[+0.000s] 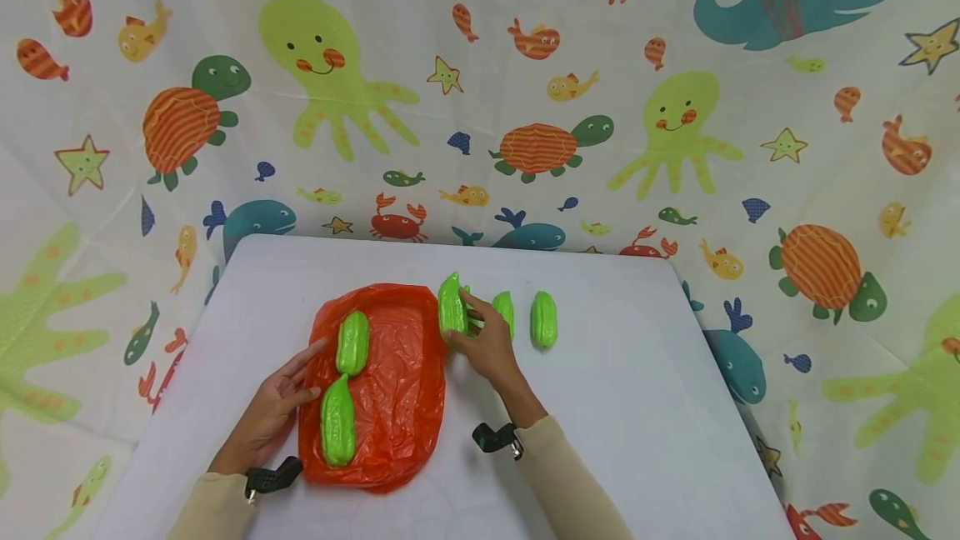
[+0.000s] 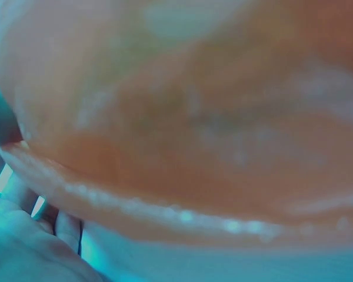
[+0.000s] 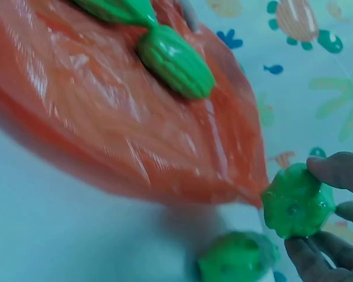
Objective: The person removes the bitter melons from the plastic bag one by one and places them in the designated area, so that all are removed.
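Observation:
My right hand (image 1: pixel 486 342) pinches a green ridged gourd (image 1: pixel 452 307) between thumb and fingers, beside the right rim of an opened red plastic bag (image 1: pixel 397 373). In the right wrist view, the blunt end of this held gourd (image 3: pixel 299 201) faces the camera. My left hand (image 1: pixel 273 407) holds the bag's left rim, thumb and forefinger spread along the edge. Two more green gourds lie inside the bag, an upper one (image 1: pixel 352 343) and a lower one (image 1: pixel 338 423), nearly end to end. The left wrist view is mostly filled by blurred red plastic (image 2: pixel 182 147).
To the right of the bag, a gourd (image 1: pixel 543 320) lies on the white table (image 1: pixel 637 407). Another gourd (image 1: pixel 505 307) and a further one are partly hidden behind my right hand. A printed sea-animal cloth (image 1: pixel 435 115) hangs behind the table.

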The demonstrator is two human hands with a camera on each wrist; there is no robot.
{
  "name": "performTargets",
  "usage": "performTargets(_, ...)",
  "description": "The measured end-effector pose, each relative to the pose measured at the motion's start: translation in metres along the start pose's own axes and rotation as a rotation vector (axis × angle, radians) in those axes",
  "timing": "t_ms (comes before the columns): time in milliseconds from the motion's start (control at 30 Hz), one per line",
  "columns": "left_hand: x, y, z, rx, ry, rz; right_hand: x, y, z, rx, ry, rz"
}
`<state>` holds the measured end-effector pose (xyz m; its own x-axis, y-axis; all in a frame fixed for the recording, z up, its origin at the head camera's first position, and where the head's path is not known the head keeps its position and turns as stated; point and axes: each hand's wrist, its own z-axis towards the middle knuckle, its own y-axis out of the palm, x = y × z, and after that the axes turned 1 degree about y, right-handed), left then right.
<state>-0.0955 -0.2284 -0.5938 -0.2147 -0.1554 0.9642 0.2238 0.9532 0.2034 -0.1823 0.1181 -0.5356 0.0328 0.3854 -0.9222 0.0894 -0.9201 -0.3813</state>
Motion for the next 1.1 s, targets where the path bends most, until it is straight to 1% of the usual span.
performTargets(133, 0.000, 0.000, 0.000, -0.002, 0.004, 0.004, 0.005, -0.015, 0.001, 0.033, 0.005, -0.002)
performTargets(367, 0.000, 0.001, 0.000, -0.001, 0.008, -0.002, 0.013, -0.039, -0.001, 0.083, -0.011, 0.014)
performTargets(533, 0.000, 0.001, 0.000, 0.004, -0.004, -0.001, 0.020, -0.055, -0.004, 0.112, 0.019, 0.021)
performTargets(867, 0.000, 0.001, 0.000, 0.013, -0.017, -0.002, 0.031, -0.087, -0.006, 0.196, 0.072, -0.019)
performTargets(1100, 0.001, 0.002, 0.000, 0.015, -0.026, -0.003, 0.040, -0.110, -0.010, 0.225, 0.084, -0.019)
